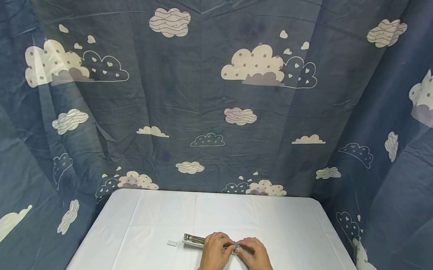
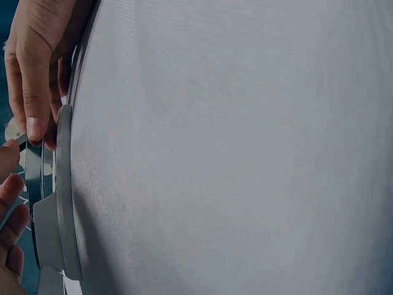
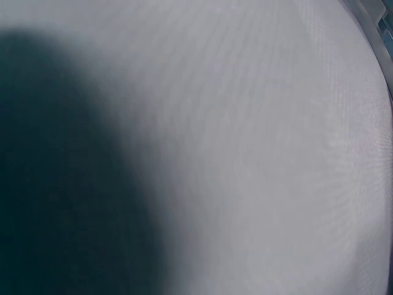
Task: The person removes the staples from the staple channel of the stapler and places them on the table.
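A stapler [image 1: 193,240] lies on the table with its metal magazine exposed. My left hand [image 1: 215,253] reaches over its middle, thumb and forefinger brought together near its right end. There my right hand [image 1: 257,257] meets it, and the fingertips of both hands pinch a small grey staple strip [image 1: 237,245] over the stapler. In the left wrist view the stapler's grey base [image 2: 64,203] is seen from the side, the strip showing between the fingertips above its metal part. The fingers partly hide the stapler's right end. Left of the stapler lies another small grey staple strip [image 1: 172,243].
A white-covered table [image 1: 155,213] lies under everything. Dark blue curtains [image 1: 182,89] with cloud prints hang behind it and at both sides. The right wrist view is mostly white cloth [image 3: 258,153] and a dark shadow, with a grey edge [image 3: 371,24] in its upper right corner.
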The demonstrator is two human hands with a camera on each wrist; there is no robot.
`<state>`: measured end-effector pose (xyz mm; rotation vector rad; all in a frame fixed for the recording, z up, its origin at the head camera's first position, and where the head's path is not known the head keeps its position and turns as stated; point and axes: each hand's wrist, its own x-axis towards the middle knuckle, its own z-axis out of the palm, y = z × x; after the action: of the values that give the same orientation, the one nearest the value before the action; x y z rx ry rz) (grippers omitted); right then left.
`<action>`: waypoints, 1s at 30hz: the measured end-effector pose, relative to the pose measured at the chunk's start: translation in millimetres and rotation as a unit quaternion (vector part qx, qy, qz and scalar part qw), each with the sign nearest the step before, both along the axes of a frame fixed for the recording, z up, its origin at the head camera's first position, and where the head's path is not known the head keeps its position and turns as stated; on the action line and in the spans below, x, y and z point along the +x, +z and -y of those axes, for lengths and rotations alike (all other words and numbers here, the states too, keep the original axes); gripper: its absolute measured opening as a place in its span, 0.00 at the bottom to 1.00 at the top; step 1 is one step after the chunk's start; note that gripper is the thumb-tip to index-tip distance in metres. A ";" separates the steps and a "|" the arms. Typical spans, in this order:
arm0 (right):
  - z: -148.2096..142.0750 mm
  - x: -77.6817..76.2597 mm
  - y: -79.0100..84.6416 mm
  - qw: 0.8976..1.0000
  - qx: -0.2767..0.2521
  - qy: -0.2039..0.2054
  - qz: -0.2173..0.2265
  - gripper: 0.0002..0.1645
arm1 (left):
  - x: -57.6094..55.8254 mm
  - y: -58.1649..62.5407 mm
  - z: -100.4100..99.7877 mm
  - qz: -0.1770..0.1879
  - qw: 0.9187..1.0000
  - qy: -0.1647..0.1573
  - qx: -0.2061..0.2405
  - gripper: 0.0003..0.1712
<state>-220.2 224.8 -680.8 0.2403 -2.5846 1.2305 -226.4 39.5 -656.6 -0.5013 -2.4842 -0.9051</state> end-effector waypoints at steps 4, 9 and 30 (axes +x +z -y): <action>0.3 -0.4 -0.2 1.000 -0.001 0.001 0.018 0.11 | -0.4 -0.9 0.0 -0.003 1.000 0.003 -0.005 0.07; -0.1 -0.3 0.0 1.000 -0.002 0.001 0.022 0.11 | -1.5 -0.6 2.5 -0.001 1.000 -0.002 -0.006 0.05; -0.9 -0.8 1.6 1.000 -0.001 0.004 0.022 0.10 | -2.8 -2.0 15.6 -0.011 1.000 0.003 -0.001 0.04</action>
<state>-221.0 225.7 -679.2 0.2251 -2.6215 1.2546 -229.2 23.9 -658.6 -0.5011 -2.4654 -0.8910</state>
